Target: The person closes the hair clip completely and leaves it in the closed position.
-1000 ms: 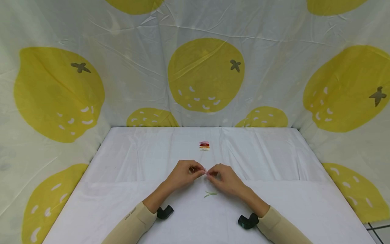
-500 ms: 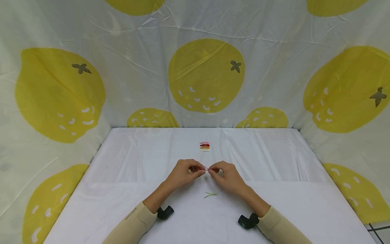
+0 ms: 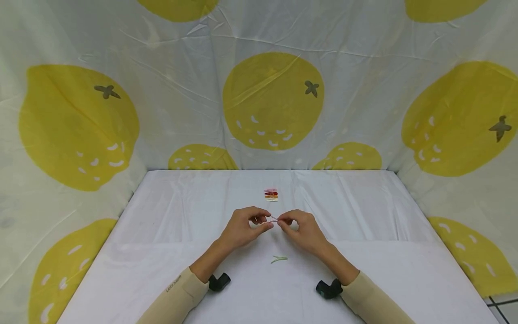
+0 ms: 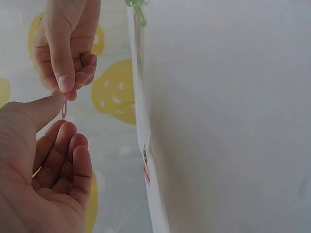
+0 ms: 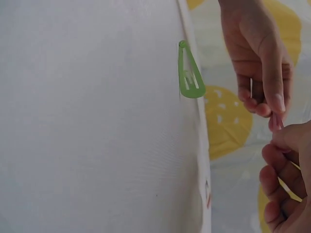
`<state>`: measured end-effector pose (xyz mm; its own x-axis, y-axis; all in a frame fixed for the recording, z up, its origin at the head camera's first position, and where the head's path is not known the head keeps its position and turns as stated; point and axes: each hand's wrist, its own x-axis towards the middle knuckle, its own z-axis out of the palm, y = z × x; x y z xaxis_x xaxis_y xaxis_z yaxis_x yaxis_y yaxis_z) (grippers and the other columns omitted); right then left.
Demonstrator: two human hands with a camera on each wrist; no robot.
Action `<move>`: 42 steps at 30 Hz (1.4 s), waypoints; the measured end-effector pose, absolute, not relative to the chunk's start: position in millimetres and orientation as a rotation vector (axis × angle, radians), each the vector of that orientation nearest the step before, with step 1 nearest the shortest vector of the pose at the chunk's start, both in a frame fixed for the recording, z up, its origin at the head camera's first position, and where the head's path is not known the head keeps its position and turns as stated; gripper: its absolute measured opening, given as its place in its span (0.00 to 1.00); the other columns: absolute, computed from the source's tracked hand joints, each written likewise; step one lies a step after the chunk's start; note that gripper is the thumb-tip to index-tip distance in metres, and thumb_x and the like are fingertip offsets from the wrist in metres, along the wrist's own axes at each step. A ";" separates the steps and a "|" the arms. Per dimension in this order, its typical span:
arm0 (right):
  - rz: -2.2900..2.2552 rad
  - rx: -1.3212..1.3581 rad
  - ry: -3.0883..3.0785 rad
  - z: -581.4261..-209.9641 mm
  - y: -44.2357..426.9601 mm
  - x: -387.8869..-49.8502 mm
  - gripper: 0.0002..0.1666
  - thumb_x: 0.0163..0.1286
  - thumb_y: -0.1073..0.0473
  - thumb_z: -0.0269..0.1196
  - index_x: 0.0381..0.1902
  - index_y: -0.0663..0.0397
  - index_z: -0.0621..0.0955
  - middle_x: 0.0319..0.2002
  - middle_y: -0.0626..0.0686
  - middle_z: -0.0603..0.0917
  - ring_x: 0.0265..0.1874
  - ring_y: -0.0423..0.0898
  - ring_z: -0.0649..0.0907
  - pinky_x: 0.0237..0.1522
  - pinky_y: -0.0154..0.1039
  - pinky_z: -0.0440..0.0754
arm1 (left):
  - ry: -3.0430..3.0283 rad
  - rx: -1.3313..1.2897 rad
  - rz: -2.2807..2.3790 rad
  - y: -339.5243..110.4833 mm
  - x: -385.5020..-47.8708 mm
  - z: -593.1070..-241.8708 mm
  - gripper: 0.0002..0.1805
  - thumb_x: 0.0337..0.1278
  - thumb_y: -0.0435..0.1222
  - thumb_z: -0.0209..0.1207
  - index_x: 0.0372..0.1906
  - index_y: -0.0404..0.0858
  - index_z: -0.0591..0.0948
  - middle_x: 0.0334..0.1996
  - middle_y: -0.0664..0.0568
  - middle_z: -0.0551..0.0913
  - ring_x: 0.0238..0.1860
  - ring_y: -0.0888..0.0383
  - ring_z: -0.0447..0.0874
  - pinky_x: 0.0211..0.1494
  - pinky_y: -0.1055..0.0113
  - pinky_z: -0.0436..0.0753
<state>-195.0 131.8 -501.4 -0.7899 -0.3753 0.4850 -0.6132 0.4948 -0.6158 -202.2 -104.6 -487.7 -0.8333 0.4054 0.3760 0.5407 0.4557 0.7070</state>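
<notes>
A pink snap hair clip (image 3: pixel 274 220) is between my two hands above the table; its two thin arms look spread apart in the head view. My right hand (image 3: pixel 301 228) pinches one end with thumb and index finger. At the other end, my left hand (image 3: pixel 242 229) has its thumb (image 4: pixel 46 110) against the clip, as seen in the left wrist view. Its index fingertip is slightly apart from the thumb, near the clip's tip. Below the hands, a green snap hair clip (image 3: pixel 279 259) lies on the table with its arms spread; the right wrist view shows it larger (image 5: pixel 194 91).
Farther back on the white-covered table (image 3: pixel 348 202) lies a row of several hair clips (image 3: pixel 271 195) in pink, red, orange and pale yellow. A white curtain (image 3: pixel 178 103) with yellow lemon prints stands around the table's back and sides.
Both hands have risen slightly away from me with the pink hair clip. The left thumb and index finger have parted, and more of the clip's spread arms shows. The green clip stays put.
</notes>
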 end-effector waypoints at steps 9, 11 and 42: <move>1.176 0.845 -2.453 -493.3 132.2 -203.8 0.05 0.70 0.58 0.71 0.42 0.47 0.89 0.37 0.43 0.89 0.38 0.38 0.85 0.43 0.51 0.86 | -2.552 -0.887 -1.311 -105.5 -210.7 -485.8 0.17 0.60 0.44 0.73 0.49 0.39 0.88 0.35 0.61 0.88 0.36 0.67 0.84 0.44 0.67 0.87; 1.189 0.856 -2.462 -490.5 133.3 -205.6 0.05 0.70 0.58 0.70 0.43 0.47 0.89 0.37 0.42 0.89 0.38 0.38 0.84 0.43 0.51 0.86 | -2.547 -0.895 -1.316 -105.4 -212.6 -484.9 0.16 0.60 0.44 0.73 0.49 0.39 0.88 0.34 0.61 0.88 0.36 0.67 0.84 0.44 0.66 0.87; 1.204 0.820 -2.439 -467.0 132.6 -223.0 0.07 0.69 0.52 0.72 0.44 0.40 0.90 0.39 0.39 0.89 0.39 0.37 0.83 0.40 0.40 0.78 | -2.440 -0.925 -1.355 -108.9 -229.8 -466.5 0.10 0.62 0.44 0.71 0.46 0.48 0.90 0.36 0.62 0.89 0.36 0.67 0.85 0.44 0.65 0.88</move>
